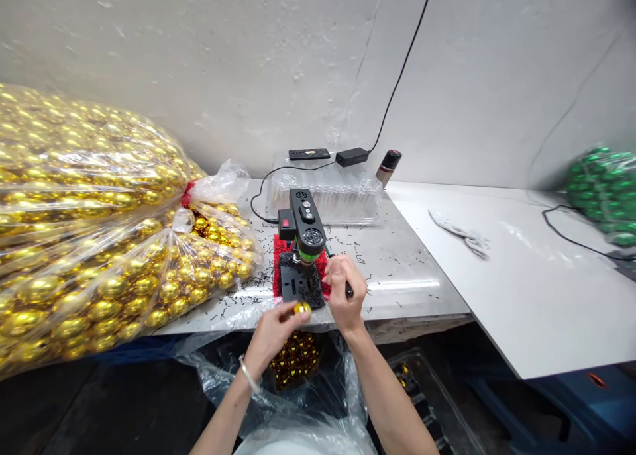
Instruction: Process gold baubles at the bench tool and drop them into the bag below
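Note:
Between the fingers of my left hand (277,332) is a small shiny gold ball (302,308), held just in front of a small black bench drill press (308,223). My right hand (346,289) is wrapped round the press's black lever handle (350,290), on its right side. The press has a slotted black base plate (294,284) and stands on a red mat (278,248) strewn with black shavings. Below the table edge, under my hands, an open clear plastic bag (218,369) holds several gold balls (297,359).
Big clear bags of gold balls (89,243) fill the left side. Behind the press are a clear plastic box (328,197), a black power adapter (352,156) and a dark-capped bottle (389,167). Rightward lie a white glove (462,233) and a bag of green balls (603,190).

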Action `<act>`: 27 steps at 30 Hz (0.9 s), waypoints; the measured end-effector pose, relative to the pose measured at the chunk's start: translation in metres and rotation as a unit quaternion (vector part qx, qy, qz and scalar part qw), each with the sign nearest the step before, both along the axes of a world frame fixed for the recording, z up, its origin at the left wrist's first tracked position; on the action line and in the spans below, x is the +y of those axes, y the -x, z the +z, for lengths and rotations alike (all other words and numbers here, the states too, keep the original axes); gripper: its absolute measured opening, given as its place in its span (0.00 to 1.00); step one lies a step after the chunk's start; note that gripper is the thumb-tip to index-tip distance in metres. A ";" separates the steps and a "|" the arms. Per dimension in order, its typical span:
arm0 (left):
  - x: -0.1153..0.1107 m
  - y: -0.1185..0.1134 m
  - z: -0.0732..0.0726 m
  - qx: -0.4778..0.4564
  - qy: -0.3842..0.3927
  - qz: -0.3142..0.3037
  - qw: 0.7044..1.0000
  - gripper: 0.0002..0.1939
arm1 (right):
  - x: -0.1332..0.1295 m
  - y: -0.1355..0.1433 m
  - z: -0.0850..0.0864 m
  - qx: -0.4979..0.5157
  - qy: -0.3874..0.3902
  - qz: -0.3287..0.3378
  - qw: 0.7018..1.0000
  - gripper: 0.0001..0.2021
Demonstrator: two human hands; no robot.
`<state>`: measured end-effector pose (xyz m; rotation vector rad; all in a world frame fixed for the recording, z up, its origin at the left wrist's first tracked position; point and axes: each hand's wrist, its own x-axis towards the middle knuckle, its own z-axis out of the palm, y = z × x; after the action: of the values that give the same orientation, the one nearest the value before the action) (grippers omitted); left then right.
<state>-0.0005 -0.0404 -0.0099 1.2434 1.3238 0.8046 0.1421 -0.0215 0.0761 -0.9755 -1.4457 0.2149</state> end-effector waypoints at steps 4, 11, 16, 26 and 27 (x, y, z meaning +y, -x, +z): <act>-0.048 0.002 -0.042 -0.159 0.269 0.015 0.950 0.25 | -0.003 0.003 -0.010 0.013 -0.008 -0.003 1.000 0.15; -0.068 0.012 -0.045 -0.384 0.414 0.101 0.819 0.12 | -0.003 0.001 -0.016 0.007 -0.006 0.006 1.000 0.14; -0.036 0.020 0.015 -0.388 0.247 0.073 0.885 0.14 | -0.003 0.002 -0.020 0.017 -0.018 0.005 1.000 0.14; 0.046 0.007 0.020 -0.358 0.135 0.131 0.914 0.17 | -0.004 -0.001 -0.019 -0.011 -0.026 0.009 1.000 0.14; 0.048 0.005 0.017 -0.341 0.122 0.136 0.922 0.18 | -0.004 -0.001 -0.020 -0.013 -0.028 0.010 0.999 0.14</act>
<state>-0.0060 0.0074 0.0073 0.5002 0.9788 1.1050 0.1433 -0.0253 0.0565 -0.9215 -1.4781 0.1773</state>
